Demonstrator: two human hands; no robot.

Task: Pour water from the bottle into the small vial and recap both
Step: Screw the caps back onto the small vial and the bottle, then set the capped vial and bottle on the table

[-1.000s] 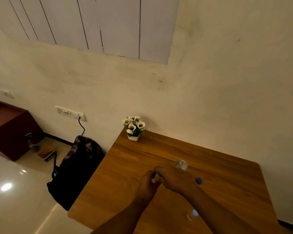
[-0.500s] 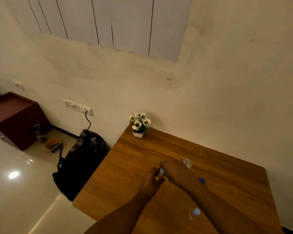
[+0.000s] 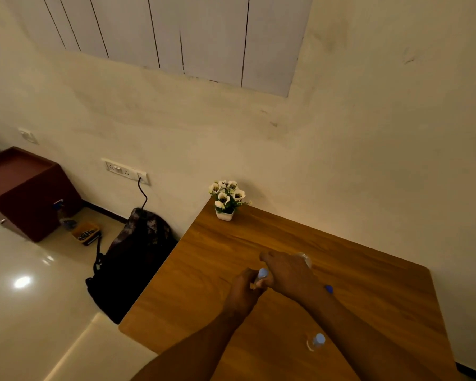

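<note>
Two hands meet over the middle of the wooden counter (image 3: 204, 257). The left hand (image 3: 242, 294) is curled around a small vial (image 3: 261, 275) with a pale blue top, and the right hand (image 3: 289, 273) reaches across with its fingers closed on that top. A clear bottle (image 3: 305, 259) peeks out just behind the right hand — most of it is hidden. A dark blue cap (image 3: 329, 289) lies on the wood beside the right wrist. Another small bottle (image 3: 316, 341) with a pale top sits nearer the person. A little pot of white flowers (image 3: 226, 199) stands at the far corner.
</note>
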